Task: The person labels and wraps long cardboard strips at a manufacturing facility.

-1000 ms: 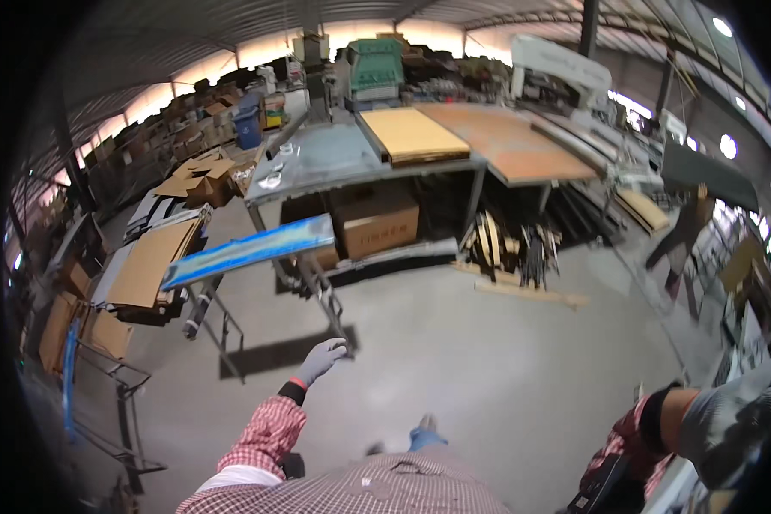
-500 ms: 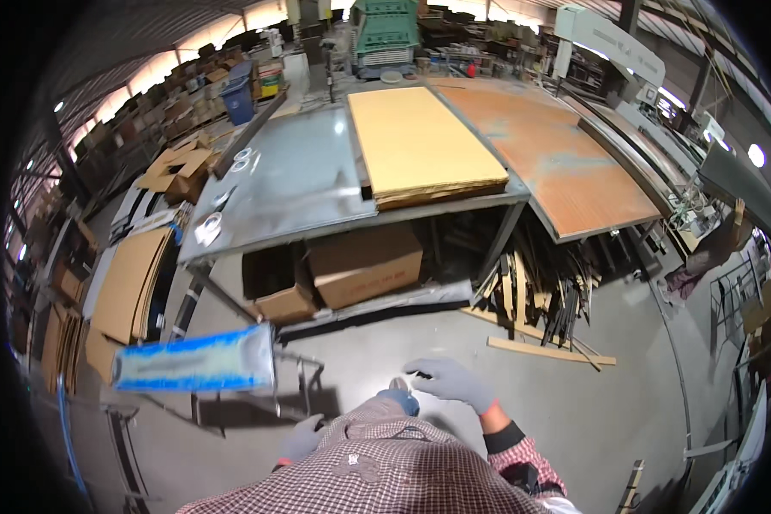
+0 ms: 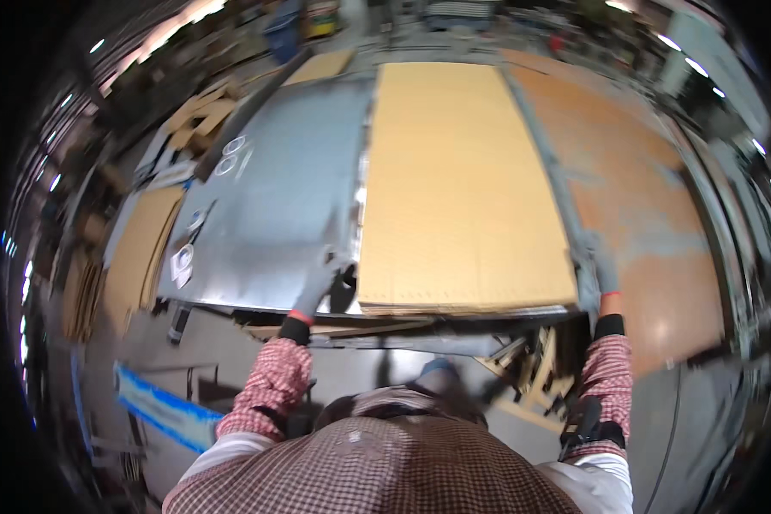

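Note:
A stack of yellowish-tan cardboard sheets (image 3: pixel 463 188) lies on the metal-topped table (image 3: pixel 274 206) in front of me. Both of my hands wear grey gloves and reach forward over the near part of the table. Beside the stack's near left corner is my left hand (image 3: pixel 319 281), its fingers stretched forward and apart from the thumb, holding nothing I can see. My right hand (image 3: pixel 601 264) is at the stack's near right edge; blur smears its fingers, and I cannot tell whether they touch the sheets.
Rolls of tape (image 3: pixel 182 259) lie on the table's left part. An orange-brown board surface (image 3: pixel 634 206) adjoins on the right. Below the table are wood strips (image 3: pixel 540 368). A blue-edged bench (image 3: pixel 167 409) stands at lower left, near leaning cardboard sheets (image 3: pixel 141 248).
I have come up to the table, so the stack looks nearer and larger. Both hands have moved from beside my body forward to either side of the stack.

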Motion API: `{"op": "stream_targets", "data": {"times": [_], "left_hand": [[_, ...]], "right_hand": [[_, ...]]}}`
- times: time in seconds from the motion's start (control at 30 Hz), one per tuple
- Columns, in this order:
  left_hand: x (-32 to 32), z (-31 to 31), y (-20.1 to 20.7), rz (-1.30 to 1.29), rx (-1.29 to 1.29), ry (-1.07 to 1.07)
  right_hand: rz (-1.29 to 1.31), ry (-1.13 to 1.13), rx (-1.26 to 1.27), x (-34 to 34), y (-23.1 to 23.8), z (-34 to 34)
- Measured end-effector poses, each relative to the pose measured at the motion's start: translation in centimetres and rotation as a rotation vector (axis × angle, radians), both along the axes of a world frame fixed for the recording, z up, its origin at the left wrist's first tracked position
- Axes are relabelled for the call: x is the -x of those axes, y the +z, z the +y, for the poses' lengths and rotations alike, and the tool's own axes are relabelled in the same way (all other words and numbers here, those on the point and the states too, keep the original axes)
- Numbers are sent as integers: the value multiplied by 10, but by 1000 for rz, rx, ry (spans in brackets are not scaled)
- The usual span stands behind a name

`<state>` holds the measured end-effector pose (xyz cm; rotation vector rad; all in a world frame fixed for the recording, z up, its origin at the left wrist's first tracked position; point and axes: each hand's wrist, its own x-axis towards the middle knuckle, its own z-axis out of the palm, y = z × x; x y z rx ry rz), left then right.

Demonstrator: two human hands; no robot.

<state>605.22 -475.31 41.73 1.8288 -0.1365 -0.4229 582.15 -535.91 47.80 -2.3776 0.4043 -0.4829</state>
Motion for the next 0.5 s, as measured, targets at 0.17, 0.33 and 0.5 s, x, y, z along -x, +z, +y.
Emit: {"op": "stream_targets", "data": {"times": [0.17, 0.33, 0.5], "left_hand": [[-4, -65, 33, 164, 133, -22], [-9, -63, 22, 40, 141, 56], [-22, -74, 65, 157, 279, 26]], "right_hand": [[317, -188, -934, -106, -58, -109], [232, 52, -1093, -188, -49, -58], [249, -19, -1096, -206, -47, -63]]}}
